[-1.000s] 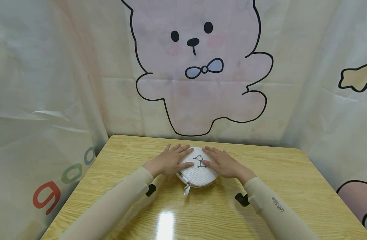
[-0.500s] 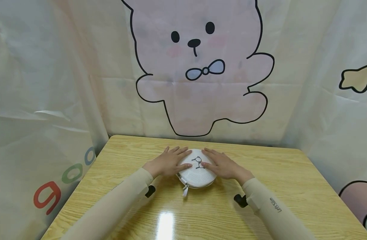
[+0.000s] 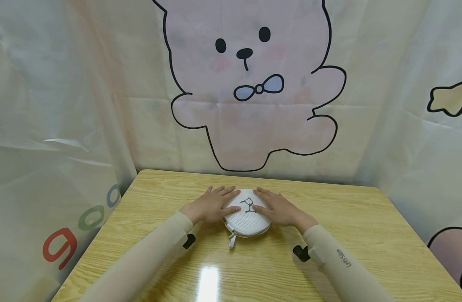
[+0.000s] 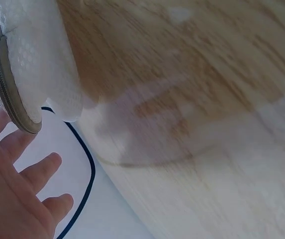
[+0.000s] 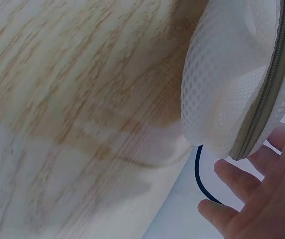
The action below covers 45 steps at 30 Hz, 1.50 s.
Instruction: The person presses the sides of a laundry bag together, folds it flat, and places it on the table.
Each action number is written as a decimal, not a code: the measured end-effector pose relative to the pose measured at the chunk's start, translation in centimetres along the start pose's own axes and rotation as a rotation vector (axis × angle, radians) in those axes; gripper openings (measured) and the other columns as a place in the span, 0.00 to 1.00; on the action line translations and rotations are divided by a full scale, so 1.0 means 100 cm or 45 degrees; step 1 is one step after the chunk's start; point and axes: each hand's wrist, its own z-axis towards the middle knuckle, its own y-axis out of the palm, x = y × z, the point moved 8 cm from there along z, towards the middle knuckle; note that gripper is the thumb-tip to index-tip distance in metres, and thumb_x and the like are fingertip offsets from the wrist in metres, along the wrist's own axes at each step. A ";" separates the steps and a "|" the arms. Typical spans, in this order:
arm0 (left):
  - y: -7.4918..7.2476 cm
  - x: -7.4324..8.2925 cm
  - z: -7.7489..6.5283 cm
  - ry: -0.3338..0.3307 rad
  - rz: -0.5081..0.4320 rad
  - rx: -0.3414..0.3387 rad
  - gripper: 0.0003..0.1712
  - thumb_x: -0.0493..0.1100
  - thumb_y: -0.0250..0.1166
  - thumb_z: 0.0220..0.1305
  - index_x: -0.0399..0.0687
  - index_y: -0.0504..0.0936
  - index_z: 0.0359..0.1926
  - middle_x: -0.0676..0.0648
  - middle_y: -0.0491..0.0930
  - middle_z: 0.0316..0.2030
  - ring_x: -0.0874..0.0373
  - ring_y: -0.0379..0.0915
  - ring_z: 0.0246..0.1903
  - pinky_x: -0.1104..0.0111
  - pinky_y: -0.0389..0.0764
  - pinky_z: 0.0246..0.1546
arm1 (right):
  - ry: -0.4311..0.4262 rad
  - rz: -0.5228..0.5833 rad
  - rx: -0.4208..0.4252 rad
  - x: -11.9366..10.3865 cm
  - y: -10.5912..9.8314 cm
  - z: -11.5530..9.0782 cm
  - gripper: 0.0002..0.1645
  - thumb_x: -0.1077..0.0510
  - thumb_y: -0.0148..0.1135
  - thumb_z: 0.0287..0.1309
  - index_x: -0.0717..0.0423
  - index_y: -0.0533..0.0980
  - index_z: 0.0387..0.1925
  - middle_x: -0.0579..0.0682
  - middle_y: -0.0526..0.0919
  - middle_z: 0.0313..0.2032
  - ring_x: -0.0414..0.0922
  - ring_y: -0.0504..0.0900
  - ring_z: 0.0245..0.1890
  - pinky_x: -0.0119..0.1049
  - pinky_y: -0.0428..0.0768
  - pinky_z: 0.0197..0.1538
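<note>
A round white mesh laundry bag [image 3: 249, 222] with a dark line drawing on top lies on the table between my hands. Its zipper runs round the side, and a white pull tab [image 3: 232, 240] hangs at the front left. My left hand [image 3: 212, 204] rests on the bag's left side, fingers spread and straight. On the right side lies my right hand [image 3: 277, 207], its fingers also extended, with the thumb on the drawing. Both wrist views show the brown zipper [image 4: 5, 82] and the mesh [image 5: 214, 84] close to the fingers. What is inside the bag is hidden.
The wood-grain table [image 3: 329, 209] reaches back to a curtain [image 3: 147, 138] printed with a pink bear. More printed curtain hangs at the left and right. A bright light reflection [image 3: 208, 283] lies on the table's front part.
The bag and both hands have shifted slightly toward me. The bag and my right hand have also moved a little left. The hands keep the same spread pose on it.
</note>
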 end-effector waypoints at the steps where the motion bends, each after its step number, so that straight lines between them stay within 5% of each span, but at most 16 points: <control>1: 0.001 0.000 0.000 0.000 0.000 0.001 0.43 0.74 0.39 0.77 0.65 0.52 0.83 0.49 0.51 0.83 0.39 0.50 0.80 0.35 0.47 0.78 | -0.003 -0.001 0.001 0.000 0.001 0.001 0.42 0.34 0.48 0.78 0.51 0.57 0.81 0.58 0.56 0.81 0.62 0.58 0.80 0.75 0.50 0.75; 45: 0.018 -0.003 0.000 -0.027 -0.108 -0.071 0.44 0.72 0.45 0.76 0.58 0.54 0.83 0.46 0.51 0.83 0.45 0.52 0.80 0.33 0.52 0.76 | 0.052 -0.029 -0.041 0.008 0.022 0.004 0.44 0.33 0.51 0.76 0.50 0.57 0.81 0.55 0.55 0.82 0.61 0.59 0.79 0.75 0.53 0.74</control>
